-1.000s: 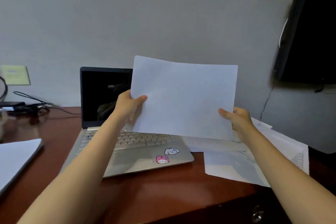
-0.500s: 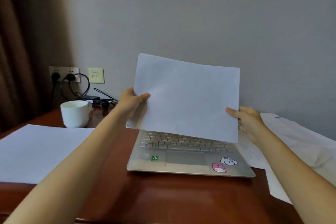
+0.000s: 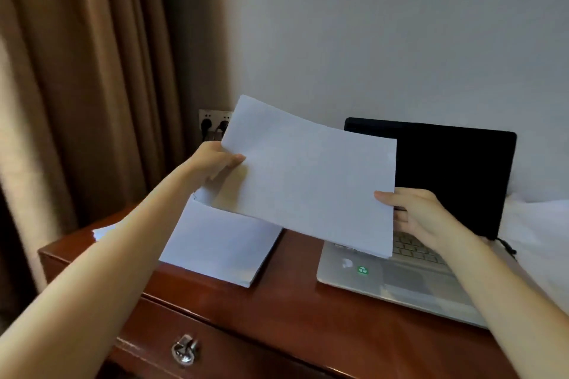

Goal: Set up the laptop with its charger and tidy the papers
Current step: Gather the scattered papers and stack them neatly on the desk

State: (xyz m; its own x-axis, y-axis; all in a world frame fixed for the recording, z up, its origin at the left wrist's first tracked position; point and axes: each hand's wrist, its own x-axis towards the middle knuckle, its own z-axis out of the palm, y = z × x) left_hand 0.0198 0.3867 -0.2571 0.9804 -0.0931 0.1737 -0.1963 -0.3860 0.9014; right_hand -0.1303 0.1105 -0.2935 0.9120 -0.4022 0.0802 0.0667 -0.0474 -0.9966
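Brown curtain (image 3: 77, 86) and pale wall stand behind a red-brown wooden desk (image 3: 308, 326). Both hands hold white paper (image 3: 308, 181) in the air above the desk's middle; I cannot tell whether it is one sheet or a few. The left hand (image 3: 212, 163) pinches its left edge, thumb on top and fingers beneath. The right hand (image 3: 412, 215) pinches the right edge, thumb in front. It hangs between the stack of papers (image 3: 221, 243) on the desk's left half and the open laptop (image 3: 400, 283) toward the right, whose screen is dark.

The likely aim is the stack, and the risk lies in the landing. Let go while tilted, the paper may glide or land askew, and a slick top sheet could carry it toward the desk's left or front edge. Its lower right corner hangs over the keyboard and could snag there if swung low. Loose papers (image 3: 538, 231) still lie past the laptop — and a dark cord (image 3: 506, 248) shows at its right rear, though whether it is plugged in I cannot tell.
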